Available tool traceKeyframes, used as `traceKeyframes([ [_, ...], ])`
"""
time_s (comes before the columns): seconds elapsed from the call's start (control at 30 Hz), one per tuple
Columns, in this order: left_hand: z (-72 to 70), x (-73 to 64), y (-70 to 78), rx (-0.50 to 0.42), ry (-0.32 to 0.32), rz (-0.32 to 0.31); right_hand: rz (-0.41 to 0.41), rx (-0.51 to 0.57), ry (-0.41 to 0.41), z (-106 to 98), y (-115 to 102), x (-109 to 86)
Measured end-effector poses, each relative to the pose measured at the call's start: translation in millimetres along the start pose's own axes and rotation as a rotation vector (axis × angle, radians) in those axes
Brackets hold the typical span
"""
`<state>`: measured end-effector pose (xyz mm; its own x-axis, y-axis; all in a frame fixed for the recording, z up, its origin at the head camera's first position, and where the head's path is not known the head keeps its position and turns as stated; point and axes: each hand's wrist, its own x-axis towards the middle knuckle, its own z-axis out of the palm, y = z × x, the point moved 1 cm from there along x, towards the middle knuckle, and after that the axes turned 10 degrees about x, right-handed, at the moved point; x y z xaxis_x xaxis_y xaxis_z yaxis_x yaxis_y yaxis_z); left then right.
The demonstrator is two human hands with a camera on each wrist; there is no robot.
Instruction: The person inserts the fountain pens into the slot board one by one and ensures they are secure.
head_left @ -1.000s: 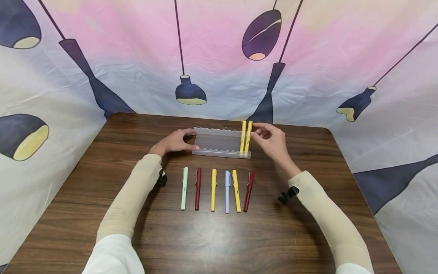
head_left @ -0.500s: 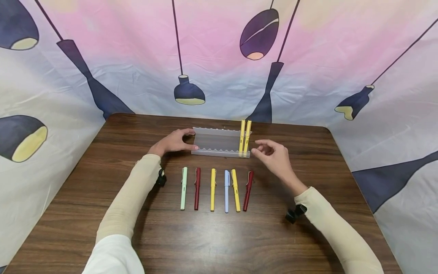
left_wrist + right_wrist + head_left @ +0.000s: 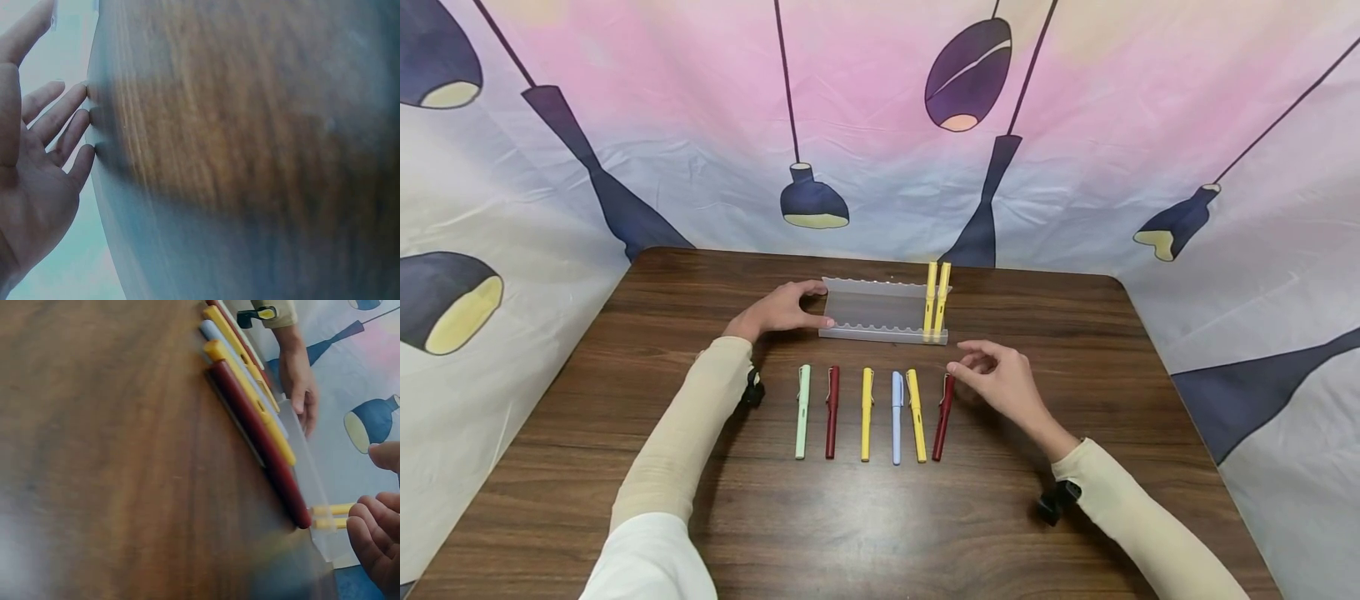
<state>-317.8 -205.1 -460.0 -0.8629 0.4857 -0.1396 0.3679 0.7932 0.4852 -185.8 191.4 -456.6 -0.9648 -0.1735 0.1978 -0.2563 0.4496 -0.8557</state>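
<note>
My left hand (image 3: 781, 307) holds the left end of a clear plastic pen rack (image 3: 876, 310), its thumb on the front lip and fingers at the back corner. Two yellow pens (image 3: 941, 300) lean side by side in the rack's rightmost notches. In front of the rack lies a spaced row of pens: pale green (image 3: 802, 412), dark red (image 3: 832, 412), yellow (image 3: 867, 417), light blue (image 3: 897, 421), yellow (image 3: 916, 417) and dark red (image 3: 943, 421). My right hand (image 3: 1000, 379) hovers with nothing in it, thumb tip right at the clip end of the rightmost dark red pen.
The wood-grain table (image 3: 865, 533) carries the rack near its back edge. Behind it hangs a cloth backdrop (image 3: 715, 150) printed with lamps. A black camera mount (image 3: 755, 389) sits on the left wrist and another mount (image 3: 1058, 502) on the right.
My right hand has left the yellow pens in the rack and moved toward me, down to the rightmost dark red pen. The left hand and the rack have stayed in place.
</note>
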Motion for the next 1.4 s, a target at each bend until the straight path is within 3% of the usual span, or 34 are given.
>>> traceKeyframes([
  [0.3, 0.0, 2.0, -4.4, -0.004, 0.0, 0.008, 0.027, -0.054, -0.026, 8.5, 10.5, -12.4],
  [0.57, 0.0, 1.3, -4.2, -0.002, 0.003, 0.003, 0.085, -0.087, -0.1, 16.0, 15.5, -15.5],
  [1.07, 0.6, 1.0, -3.2, -0.009, 0.003, 0.006, 0.144, -0.163, -0.142, 23.2, 11.3, -7.5],
  [1.4, 0.5, 0.9, -3.4, -0.008, 0.0, 0.005, 0.142, -0.24, -0.154, 29.5, 10.4, -2.6],
])
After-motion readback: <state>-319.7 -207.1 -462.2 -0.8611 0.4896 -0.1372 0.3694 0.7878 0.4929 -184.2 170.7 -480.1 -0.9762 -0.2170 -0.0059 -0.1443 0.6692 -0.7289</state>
